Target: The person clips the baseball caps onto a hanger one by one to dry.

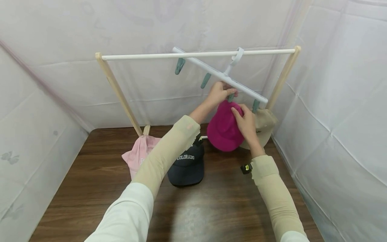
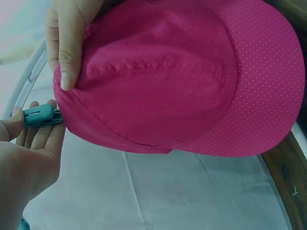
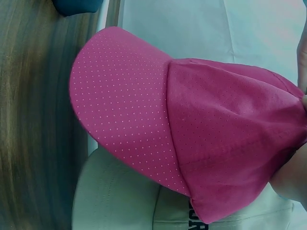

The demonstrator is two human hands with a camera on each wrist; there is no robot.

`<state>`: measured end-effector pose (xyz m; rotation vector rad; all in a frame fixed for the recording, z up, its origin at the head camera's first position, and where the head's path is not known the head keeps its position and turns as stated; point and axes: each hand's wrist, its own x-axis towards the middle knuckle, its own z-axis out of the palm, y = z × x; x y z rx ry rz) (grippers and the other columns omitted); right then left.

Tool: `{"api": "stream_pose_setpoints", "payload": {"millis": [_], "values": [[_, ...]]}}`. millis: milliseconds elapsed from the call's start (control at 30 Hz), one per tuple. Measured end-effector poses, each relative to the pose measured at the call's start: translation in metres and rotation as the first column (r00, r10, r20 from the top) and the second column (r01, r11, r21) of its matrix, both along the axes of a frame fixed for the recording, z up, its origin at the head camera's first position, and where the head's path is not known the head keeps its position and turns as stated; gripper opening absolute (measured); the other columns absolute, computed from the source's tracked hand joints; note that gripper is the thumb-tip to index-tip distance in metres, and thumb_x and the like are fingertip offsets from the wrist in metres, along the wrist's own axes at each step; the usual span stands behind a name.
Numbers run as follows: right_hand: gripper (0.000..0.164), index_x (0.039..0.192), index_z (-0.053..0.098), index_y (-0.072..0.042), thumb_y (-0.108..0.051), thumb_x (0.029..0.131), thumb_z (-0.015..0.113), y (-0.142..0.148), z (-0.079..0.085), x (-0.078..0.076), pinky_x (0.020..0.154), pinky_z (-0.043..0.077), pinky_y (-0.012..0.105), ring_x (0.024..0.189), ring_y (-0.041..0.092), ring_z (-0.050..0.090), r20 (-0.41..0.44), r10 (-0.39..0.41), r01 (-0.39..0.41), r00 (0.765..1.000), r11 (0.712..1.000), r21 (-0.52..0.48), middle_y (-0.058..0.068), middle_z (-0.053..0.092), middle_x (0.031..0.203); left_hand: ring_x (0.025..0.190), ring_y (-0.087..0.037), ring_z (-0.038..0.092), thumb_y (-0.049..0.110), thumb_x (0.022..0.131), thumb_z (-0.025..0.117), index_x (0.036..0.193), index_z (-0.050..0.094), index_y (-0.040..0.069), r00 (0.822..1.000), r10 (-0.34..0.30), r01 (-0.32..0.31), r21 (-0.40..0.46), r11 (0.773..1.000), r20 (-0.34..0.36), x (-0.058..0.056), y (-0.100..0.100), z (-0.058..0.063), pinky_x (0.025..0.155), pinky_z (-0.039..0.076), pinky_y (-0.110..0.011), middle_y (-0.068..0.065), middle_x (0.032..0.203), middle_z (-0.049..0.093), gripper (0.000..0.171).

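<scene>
My right hand (image 1: 246, 124) grips a magenta cap (image 1: 225, 126) by the back of its crown, the dotted brim hanging down. My left hand (image 1: 220, 93) pinches a teal clip (image 2: 38, 116) between thumb and fingers. The tip of that clip meets the cap's edge in the left wrist view; whether it bites the fabric I cannot tell. The clip belongs to a white hanger (image 1: 211, 70), which hangs slanted by its hook (image 1: 239, 56) from a white rod (image 1: 139, 56). Behind the magenta cap, a beige cap (image 1: 264, 126) hangs below the hanger's right end clip (image 1: 255, 106).
Two more teal clips, an end one (image 1: 179, 66) and an inner one (image 1: 206, 80), hang without caps. On the dark wooden table (image 1: 196, 211) lie a pink cap (image 1: 140, 151) and a black COLORADO cap (image 1: 187, 171), partly behind my left arm. Wooden posts (image 1: 121, 95) support the rod.
</scene>
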<state>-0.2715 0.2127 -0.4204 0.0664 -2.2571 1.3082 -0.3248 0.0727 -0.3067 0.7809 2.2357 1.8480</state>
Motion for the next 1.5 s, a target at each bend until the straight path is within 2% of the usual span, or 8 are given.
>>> {"api": "stream_pose_setpoints", "payload": {"millis": [133,333,433,567,667,933,1233,1500], "values": [[0.034,0.109,0.065,-0.01,-0.04,0.093,0.058,0.0,0.003,0.0,0.064,0.046,0.028,0.075,0.017,0.06,-0.021,0.0,0.0,1.0,1.0,0.004,0.008,0.067,0.093,0.088,-0.03,0.068,0.001,0.09,0.061,0.104,0.06,-0.007,1.0,-0.002,0.002,0.024,1.0,-0.01,-0.001,0.0,0.0,0.071,0.051,-0.032,-0.025,0.095,0.068,0.016],[0.034,0.109,0.065,-0.012,-0.041,0.093,0.058,0.0,0.006,-0.001,0.065,0.046,0.029,0.075,0.017,0.06,-0.023,0.016,-0.015,1.0,1.0,0.014,0.007,0.067,0.093,0.093,-0.033,0.066,0.003,0.091,0.06,0.105,0.061,-0.011,0.999,-0.019,0.019,0.002,1.0,-0.028,-0.001,-0.003,-0.001,0.072,0.05,-0.035,-0.028,0.096,0.067,0.02],[0.033,0.109,0.065,-0.011,-0.039,0.093,0.058,0.001,0.007,-0.002,0.065,0.045,0.028,0.075,0.016,0.059,-0.022,0.028,-0.028,0.999,0.999,0.016,0.008,0.067,0.093,0.093,-0.032,0.066,0.005,0.091,0.061,0.105,0.062,-0.01,0.999,-0.024,0.024,0.009,1.0,-0.021,-0.01,-0.001,-0.01,0.072,0.05,-0.034,-0.027,0.095,0.067,0.02],[0.032,0.11,0.065,-0.01,-0.037,0.094,0.057,0.003,0.01,-0.004,0.065,0.043,0.026,0.075,0.015,0.056,-0.029,0.034,-0.034,0.999,0.999,0.023,0.008,0.066,0.093,0.09,-0.025,0.068,0.009,0.09,0.063,0.104,0.063,-0.003,1.0,-0.016,0.017,0.022,1.0,-0.024,-0.021,0.001,-0.021,0.072,0.049,-0.027,-0.021,0.092,0.07,0.018],[0.033,0.11,0.065,-0.009,-0.037,0.094,0.057,0.004,0.014,-0.006,0.065,0.042,0.024,0.075,0.015,0.055,-0.036,0.037,-0.036,0.999,0.999,0.023,0.008,0.066,0.093,0.087,-0.021,0.068,0.01,0.09,0.064,0.104,0.062,-0.001,0.999,-0.014,0.016,0.029,0.999,-0.047,-0.024,0.002,-0.025,0.073,0.048,-0.023,-0.018,0.091,0.07,0.018],[0.037,0.115,0.063,-0.009,-0.039,0.094,0.056,0.005,0.021,-0.004,0.066,0.046,0.023,0.078,0.015,0.059,-0.014,0.074,-0.074,0.997,0.997,-0.017,0.008,0.066,0.097,0.085,-0.016,0.069,0.009,0.09,0.064,0.105,0.061,0.0,0.996,0.003,-0.002,0.018,1.0,-0.091,-0.023,0.0,-0.026,0.077,0.05,-0.022,-0.014,0.091,0.07,0.018],[0.037,0.113,0.063,-0.01,-0.041,0.094,0.056,0.004,0.019,-0.004,0.065,0.045,0.024,0.076,0.014,0.058,-0.002,0.05,-0.05,0.999,0.999,-0.009,0.006,0.065,0.093,0.087,-0.015,0.069,0.012,0.091,0.063,0.108,0.06,0.001,0.996,-0.007,0.008,0.009,1.0,-0.093,-0.022,-0.002,-0.029,0.078,0.051,-0.022,-0.013,0.094,0.07,0.02],[0.04,0.114,0.063,-0.01,-0.043,0.093,0.056,0.002,0.019,-0.004,0.067,0.046,0.024,0.079,0.014,0.059,0.005,0.075,-0.075,0.997,0.997,-0.032,0.006,0.066,0.097,0.089,-0.01,0.067,0.022,0.092,0.063,0.106,0.064,0.003,0.992,0.024,-0.033,-0.074,0.997,-0.123,-0.026,-0.005,-0.034,0.08,0.047,-0.019,-0.006,0.091,0.072,0.023]]}}
